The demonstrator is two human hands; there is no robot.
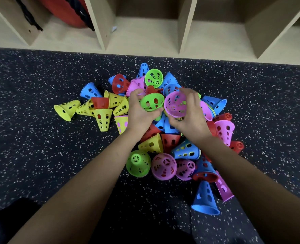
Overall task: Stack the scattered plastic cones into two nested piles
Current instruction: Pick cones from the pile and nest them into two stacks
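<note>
Item: perforated plastic cones, loose heap (163, 134) on dark speckled floor (40, 155), before a row of wooden cubbies (145, 32). Colours noted: yellow, red, blue, green, pink; exact totals cannot be told, as many are overlapped. Three green are counted in plain view. Held above the heap: one green cone (152, 102), enclosed by the left hand (138, 111) grip; one pink cone (175, 104), enclosed by the right hand (189, 117) grip. The two held cones are touching, rim to rim.

I log a beige cubby shelf (184, 32) along the far edge; dark speckled floor mat (40, 138) lies directly in front of it; a red rounded item (64, 13) with black cord (29, 18) sits in its left-hand compartment.
</note>
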